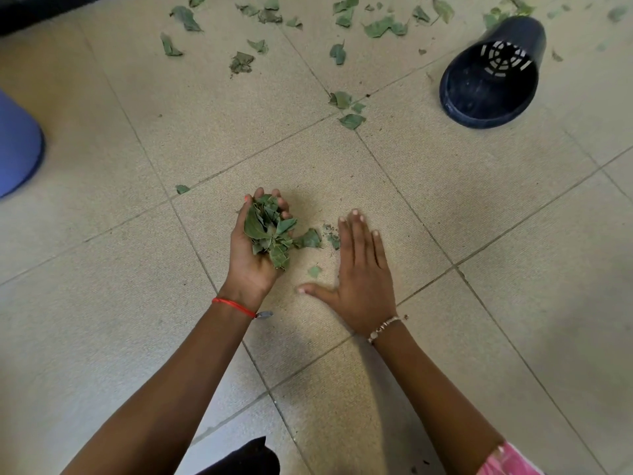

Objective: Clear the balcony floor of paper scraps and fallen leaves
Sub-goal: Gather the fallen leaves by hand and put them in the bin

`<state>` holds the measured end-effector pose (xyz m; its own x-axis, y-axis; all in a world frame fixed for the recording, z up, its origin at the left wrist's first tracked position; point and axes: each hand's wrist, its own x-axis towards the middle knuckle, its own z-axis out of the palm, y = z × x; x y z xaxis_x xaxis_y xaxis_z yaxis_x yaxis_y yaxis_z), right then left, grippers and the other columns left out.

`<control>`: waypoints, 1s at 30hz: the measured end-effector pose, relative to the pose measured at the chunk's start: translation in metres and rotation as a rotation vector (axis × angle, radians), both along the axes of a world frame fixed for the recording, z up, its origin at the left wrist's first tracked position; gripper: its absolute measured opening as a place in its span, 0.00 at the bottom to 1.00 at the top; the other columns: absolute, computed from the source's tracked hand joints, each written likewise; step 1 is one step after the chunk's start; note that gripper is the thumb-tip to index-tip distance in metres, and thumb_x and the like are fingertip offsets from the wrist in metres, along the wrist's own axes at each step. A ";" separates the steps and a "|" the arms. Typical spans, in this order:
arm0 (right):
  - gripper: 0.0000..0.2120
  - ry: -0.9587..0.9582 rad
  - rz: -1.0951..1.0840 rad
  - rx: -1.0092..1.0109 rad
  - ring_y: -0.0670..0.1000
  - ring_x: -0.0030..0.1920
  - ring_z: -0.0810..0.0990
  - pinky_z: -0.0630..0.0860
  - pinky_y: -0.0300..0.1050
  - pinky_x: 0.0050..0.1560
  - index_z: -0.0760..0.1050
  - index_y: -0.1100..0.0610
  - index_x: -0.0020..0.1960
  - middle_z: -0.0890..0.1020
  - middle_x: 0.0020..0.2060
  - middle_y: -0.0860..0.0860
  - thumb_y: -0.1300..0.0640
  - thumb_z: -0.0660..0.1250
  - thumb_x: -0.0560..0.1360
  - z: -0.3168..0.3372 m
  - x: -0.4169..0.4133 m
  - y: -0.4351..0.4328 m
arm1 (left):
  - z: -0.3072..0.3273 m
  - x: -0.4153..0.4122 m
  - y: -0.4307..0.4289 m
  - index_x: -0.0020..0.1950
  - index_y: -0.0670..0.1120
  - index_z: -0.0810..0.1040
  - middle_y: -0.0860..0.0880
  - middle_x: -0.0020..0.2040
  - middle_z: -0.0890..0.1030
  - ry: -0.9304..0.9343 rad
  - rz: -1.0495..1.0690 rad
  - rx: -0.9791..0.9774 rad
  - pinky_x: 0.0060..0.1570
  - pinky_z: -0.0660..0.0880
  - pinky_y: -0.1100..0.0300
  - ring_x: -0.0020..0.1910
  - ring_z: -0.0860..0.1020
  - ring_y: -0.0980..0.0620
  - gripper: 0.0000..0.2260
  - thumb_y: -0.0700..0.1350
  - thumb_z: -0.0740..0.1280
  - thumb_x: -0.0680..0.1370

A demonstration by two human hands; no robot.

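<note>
A: On the tiled floor (479, 234), centre: which items?
B: Left hand (245, 265), palm up, fingers curled round a bunch of leaves (269, 231). Right hand (359, 269), palm down, fingers straight, holding nothing, low against the tile. Leaf bits (310, 238) lie between the two hands.
A: Far end?
B: Scattered leaves (376, 27), loose on the tiles. Dark pot (489, 73) on its side, right. Blue container (17, 145), left edge.

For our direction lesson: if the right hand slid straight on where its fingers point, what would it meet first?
Ahead of the right hand lies bare beige tiled floor, then, probably, the small cluster of green fallen leaves at the tile joint.
</note>
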<state>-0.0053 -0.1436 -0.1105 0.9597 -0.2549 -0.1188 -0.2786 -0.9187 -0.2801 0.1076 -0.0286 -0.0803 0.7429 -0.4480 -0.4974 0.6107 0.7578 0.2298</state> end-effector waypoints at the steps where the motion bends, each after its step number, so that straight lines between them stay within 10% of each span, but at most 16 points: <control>1: 0.54 -0.004 -0.029 -0.009 0.56 0.76 0.51 0.50 0.54 0.74 0.49 0.62 0.75 0.54 0.75 0.61 0.23 0.48 0.65 0.000 0.010 0.004 | -0.001 0.001 0.002 0.38 0.44 0.81 0.47 0.40 0.81 0.003 0.005 0.002 0.34 0.79 0.63 0.35 0.81 0.52 0.11 0.46 0.62 0.75; 11: 0.36 -0.123 0.140 0.180 0.51 0.76 0.49 0.43 0.43 0.75 0.50 0.60 0.76 0.52 0.76 0.56 0.38 0.51 0.77 0.003 0.083 0.016 | -0.003 0.016 0.027 0.36 0.45 0.82 0.47 0.39 0.81 -0.014 0.105 0.058 0.34 0.78 0.64 0.35 0.81 0.53 0.18 0.46 0.58 0.80; 18: 0.31 -0.149 0.264 0.121 0.52 0.75 0.54 0.45 0.44 0.74 0.57 0.60 0.74 0.58 0.74 0.56 0.43 0.45 0.77 -0.006 0.097 0.043 | -0.001 0.026 0.053 0.38 0.45 0.82 0.48 0.40 0.82 -0.033 0.162 0.035 0.36 0.79 0.62 0.36 0.82 0.53 0.04 0.42 0.75 0.66; 23: 0.30 -0.152 0.444 0.151 0.51 0.76 0.51 0.45 0.45 0.76 0.53 0.60 0.75 0.56 0.75 0.55 0.45 0.47 0.78 -0.001 0.131 0.069 | -0.002 0.037 0.082 0.38 0.44 0.83 0.46 0.40 0.83 -0.050 0.260 0.029 0.37 0.80 0.61 0.36 0.82 0.51 0.21 0.37 0.84 0.48; 30: 0.23 -0.184 0.574 0.150 0.49 0.75 0.52 0.44 0.42 0.74 0.56 0.55 0.75 0.57 0.75 0.50 0.51 0.51 0.81 -0.002 0.176 0.100 | 0.004 0.041 0.102 0.38 0.41 0.83 0.44 0.39 0.82 -0.015 0.362 -0.023 0.35 0.80 0.59 0.34 0.82 0.49 0.20 0.32 0.81 0.50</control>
<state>0.1706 -0.0431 -0.1128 0.9469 0.3143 0.0673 0.3132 -0.8547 -0.4141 0.1484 0.0738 -0.0768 0.8628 -0.1653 -0.4778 0.2981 0.9296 0.2168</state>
